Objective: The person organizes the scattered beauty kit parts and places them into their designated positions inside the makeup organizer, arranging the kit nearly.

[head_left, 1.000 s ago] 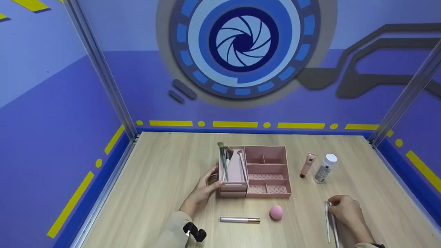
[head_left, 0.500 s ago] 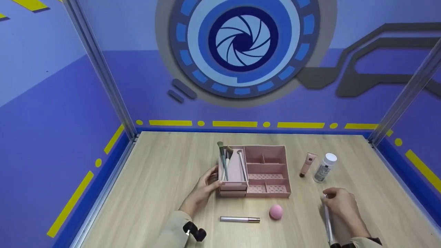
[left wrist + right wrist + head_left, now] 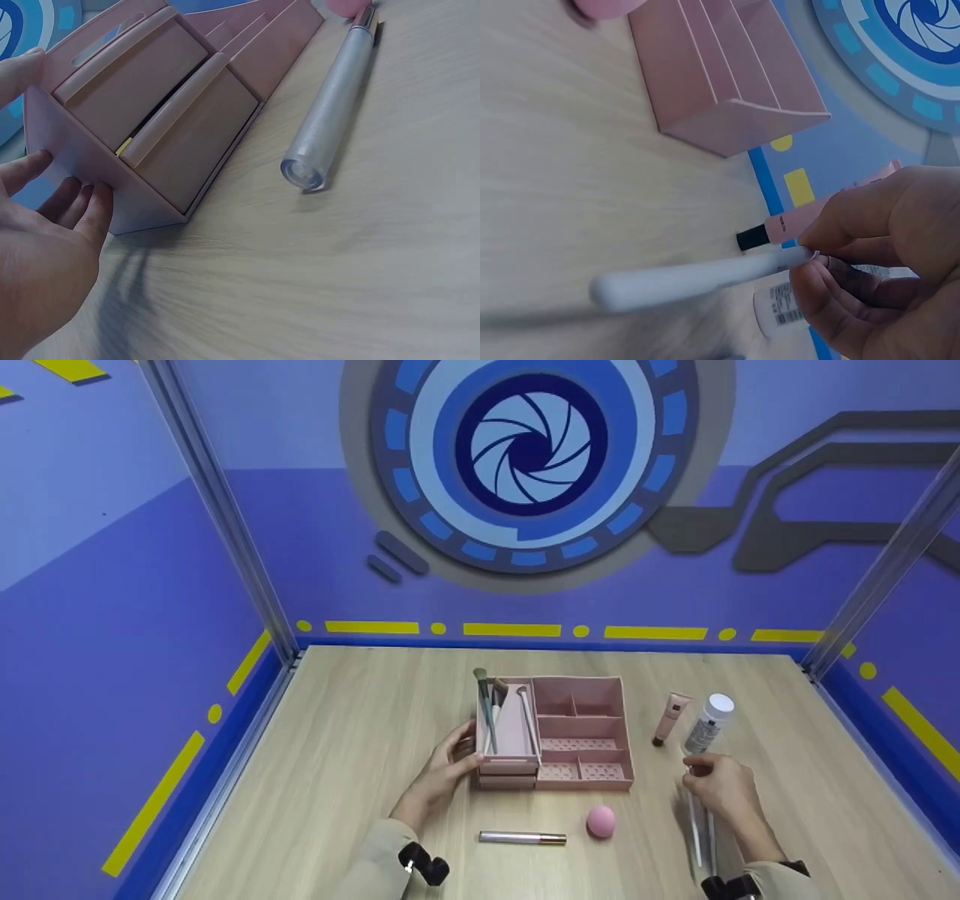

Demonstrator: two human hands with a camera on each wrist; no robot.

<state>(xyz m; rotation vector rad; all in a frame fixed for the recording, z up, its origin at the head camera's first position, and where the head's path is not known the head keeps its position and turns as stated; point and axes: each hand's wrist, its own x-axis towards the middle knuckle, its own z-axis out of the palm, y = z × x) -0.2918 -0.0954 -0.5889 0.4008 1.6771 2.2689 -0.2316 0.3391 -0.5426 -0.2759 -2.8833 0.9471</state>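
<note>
A pink makeup organizer stands mid-table. My left hand grips its left front corner, thumb near the upper front edge and fingertips against the side wall. Makeup brushes, one a green brush, lean in the left compartment; two drawers are below it. At the right, my right hand pinches a slim white stick, like a brush handle, between thumb and fingers. Its gripped end is hidden by the fingers. The long free end points back toward the wrist camera.
A pink squeeze tube and a white-capped bottle stand right of the organizer, just beyond my right hand. In front lie a pink makeup sponge and a silvery cosmetic tube. Walls enclose the table.
My right hand has moved forward and left with the white stick, up close to the bottle. My left hand and the organizer stay where they were.
</note>
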